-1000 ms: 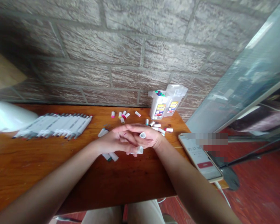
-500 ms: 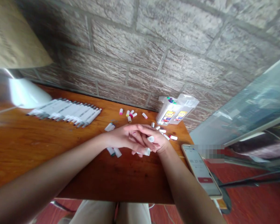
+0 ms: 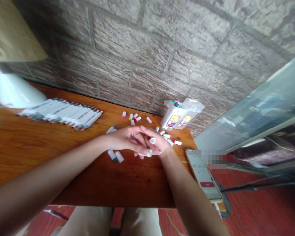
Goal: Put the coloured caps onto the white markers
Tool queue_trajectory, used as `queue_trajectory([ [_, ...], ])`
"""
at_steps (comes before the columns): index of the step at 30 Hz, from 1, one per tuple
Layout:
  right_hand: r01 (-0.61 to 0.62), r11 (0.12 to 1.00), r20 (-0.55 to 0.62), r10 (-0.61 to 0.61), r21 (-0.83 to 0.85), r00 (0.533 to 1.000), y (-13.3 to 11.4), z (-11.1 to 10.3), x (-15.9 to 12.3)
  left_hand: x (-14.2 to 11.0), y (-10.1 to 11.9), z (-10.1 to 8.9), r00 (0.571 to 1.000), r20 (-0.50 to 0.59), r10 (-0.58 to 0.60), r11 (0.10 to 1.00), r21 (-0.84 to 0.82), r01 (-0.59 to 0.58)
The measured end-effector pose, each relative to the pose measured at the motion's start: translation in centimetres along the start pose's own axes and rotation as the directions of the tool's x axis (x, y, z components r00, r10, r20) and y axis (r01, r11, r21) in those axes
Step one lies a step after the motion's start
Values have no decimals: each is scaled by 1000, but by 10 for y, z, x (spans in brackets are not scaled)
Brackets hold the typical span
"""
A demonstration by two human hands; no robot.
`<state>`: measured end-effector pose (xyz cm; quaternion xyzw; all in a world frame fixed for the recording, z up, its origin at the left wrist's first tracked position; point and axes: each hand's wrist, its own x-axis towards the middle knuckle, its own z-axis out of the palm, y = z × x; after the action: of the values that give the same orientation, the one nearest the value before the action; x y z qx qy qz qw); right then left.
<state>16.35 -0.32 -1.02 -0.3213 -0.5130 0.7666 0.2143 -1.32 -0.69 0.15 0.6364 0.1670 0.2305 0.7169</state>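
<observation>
My left hand [image 3: 124, 137] and my right hand [image 3: 158, 139] meet above the front of the table, fingers overlapping. A white marker cap [image 3: 147, 153] lies under my left thumb, its end pointing right. Against the palm and curled fingers of my right hand rests another white marker cap [image 3: 152, 141], its hollow end facing me. Some fingers of both hands are hidden behind each other. Just left of my left hand, several loose marker caps [image 3: 119, 156] lie on the wood. More caps with coloured ends [image 3: 177, 143] are scattered behind and to the right of my hands.
A row of uncapped white markers [image 3: 66, 113] lies at the left, beside a lamp [image 3: 17, 90]. At the back right stands a clear plastic case [image 3: 173, 114] with a few green and blue marker ends. A phone [image 3: 204, 177] lies on the right table edge. A stone wall [image 3: 137, 52] rises behind.
The view has shifted slightly, so everything sits a little farther left and higher. My hands keep almost the same pose around the two caps.
</observation>
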Motion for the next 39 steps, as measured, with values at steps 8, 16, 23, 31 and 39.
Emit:
queue_trajectory([
  [8, 82, 995, 34, -80, -63, 996, 5, -7, 1, 0, 3, -1, 999, 0, -33, 999, 22, 33],
  [16, 113, 993, 75, -110, -42, 991, 2, -1, 4, -1, 3, -3, 1000, -12, -5, 998, 58, 6],
  [23, 155, 987, 88, -152, -39, 985, 2, -2, 4, -1, -2, -7, 1000, -25, 5, 998, 69, -4],
  [31, 106, 994, 13, -105, -38, 994, -1, 5, 2, -2, 6, -3, 999, -49, -12, 998, 57, 15],
  [39, 184, 983, 48, -184, 1, 982, -2, 8, 0, -4, 17, 3, 999, -45, -5, 998, 56, 8],
])
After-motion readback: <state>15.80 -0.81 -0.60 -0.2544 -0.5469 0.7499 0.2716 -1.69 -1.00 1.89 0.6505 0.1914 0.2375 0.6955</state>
